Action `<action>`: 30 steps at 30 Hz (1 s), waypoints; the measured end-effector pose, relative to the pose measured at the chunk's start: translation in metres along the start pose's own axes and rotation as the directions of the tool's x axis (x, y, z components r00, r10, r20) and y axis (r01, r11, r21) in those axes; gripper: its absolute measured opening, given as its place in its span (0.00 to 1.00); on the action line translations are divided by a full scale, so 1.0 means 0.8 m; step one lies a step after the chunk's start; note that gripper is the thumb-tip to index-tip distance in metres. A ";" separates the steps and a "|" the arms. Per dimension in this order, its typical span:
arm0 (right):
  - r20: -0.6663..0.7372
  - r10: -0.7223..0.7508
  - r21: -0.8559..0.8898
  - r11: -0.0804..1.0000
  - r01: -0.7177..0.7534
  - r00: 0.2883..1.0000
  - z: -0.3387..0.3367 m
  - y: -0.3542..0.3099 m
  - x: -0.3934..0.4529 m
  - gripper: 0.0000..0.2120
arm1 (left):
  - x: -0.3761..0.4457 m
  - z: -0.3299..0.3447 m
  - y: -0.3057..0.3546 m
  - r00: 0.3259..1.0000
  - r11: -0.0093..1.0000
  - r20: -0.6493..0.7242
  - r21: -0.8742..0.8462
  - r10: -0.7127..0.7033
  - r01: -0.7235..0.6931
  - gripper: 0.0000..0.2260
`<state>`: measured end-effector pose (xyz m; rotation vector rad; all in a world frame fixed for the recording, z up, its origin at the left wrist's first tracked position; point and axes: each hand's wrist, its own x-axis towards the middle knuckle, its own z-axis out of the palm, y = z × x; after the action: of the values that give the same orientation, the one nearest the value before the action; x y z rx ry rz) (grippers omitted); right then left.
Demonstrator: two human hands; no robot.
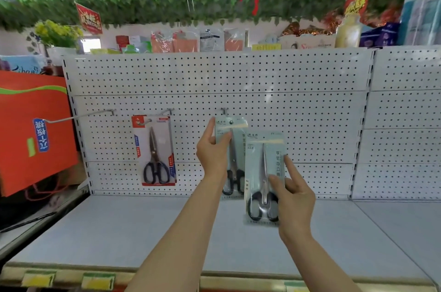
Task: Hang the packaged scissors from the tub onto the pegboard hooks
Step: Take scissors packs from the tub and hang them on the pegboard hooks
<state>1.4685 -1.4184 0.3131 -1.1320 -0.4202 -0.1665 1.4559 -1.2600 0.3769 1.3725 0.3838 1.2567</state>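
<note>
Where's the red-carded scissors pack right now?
In the head view it hangs on the pegboard, left of centre: the red scissors pack is on the middle hook, left of the left hand.

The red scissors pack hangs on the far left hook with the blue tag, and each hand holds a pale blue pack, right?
Not quite. The head view shows the red scissors pack on the second hook; the blue-tagged hook is bare. The left hand and right hand each hold a pale blue pack.

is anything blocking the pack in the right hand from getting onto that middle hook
Yes: the pale blue pack held by the left hand hangs on that hook, in front of the right hand's pack.
</note>
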 end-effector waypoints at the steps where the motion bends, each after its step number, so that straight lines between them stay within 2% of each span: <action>1: 0.001 -0.001 -0.001 1.000 0.001 1.000 0.002 0.002 0.001 0.26 | 0.004 0.001 -0.005 1.000 1.000 -0.004 0.004 -0.004 0.004 0.26; 5: 0.000 -0.009 -0.011 1.000 0.009 1.000 0.007 0.006 0.004 0.26 | 0.013 0.004 -0.015 1.000 1.000 -0.005 0.027 0.009 -0.009 0.26; 12: 0.029 -0.004 -0.009 1.000 0.004 1.000 0.028 0.010 0.007 0.26 | 0.020 0.003 -0.026 0.999 0.984 -0.047 0.178 0.013 -0.005 0.24; 15: 0.057 -0.006 0.015 1.000 0.005 0.998 0.045 0.006 0.012 0.26 | 0.022 -0.008 -0.022 0.994 0.962 -0.051 0.260 0.099 -0.082 0.21; 17: 0.071 -0.013 0.023 1.000 0.012 0.997 0.056 0.005 0.018 0.26 | 0.027 -0.018 -0.016 0.985 0.967 -0.061 0.207 0.164 -0.148 0.18; 19: 0.082 -0.020 0.026 1.000 0.018 0.996 0.068 0.006 0.024 0.26 | 0.029 -0.027 -0.005 0.972 0.958 -0.011 0.170 0.235 -0.230 0.16; 21: 0.100 -0.018 0.036 0.999 0.014 0.995 0.078 0.007 0.028 0.26 | 0.029 -0.031 0.004 0.947 0.926 0.119 0.204 0.298 -0.317 0.17; 25: 0.099 0.017 0.031 0.999 -0.020 0.995 0.091 0.017 0.034 0.26 | 0.033 -0.033 0.004 0.888 0.780 0.338 0.443 0.311 -0.441 0.26; 27: 0.081 0.033 0.038 0.999 -0.036 0.996 0.096 0.023 0.037 0.26 | 0.034 -0.032 0.002 0.880 0.746 0.365 0.484 0.303 -0.457 0.28; 30: 0.073 0.044 0.050 0.998 -0.048 0.996 0.099 0.034 0.038 0.25 | 0.037 -0.030 0.000 0.882 0.768 0.362 0.455 0.303 -0.451 0.29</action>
<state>1.4865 -1.3331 0.3310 -1.0984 -0.4594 -0.0746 1.4469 -1.2238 0.3835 2.1624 0.2739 1.3166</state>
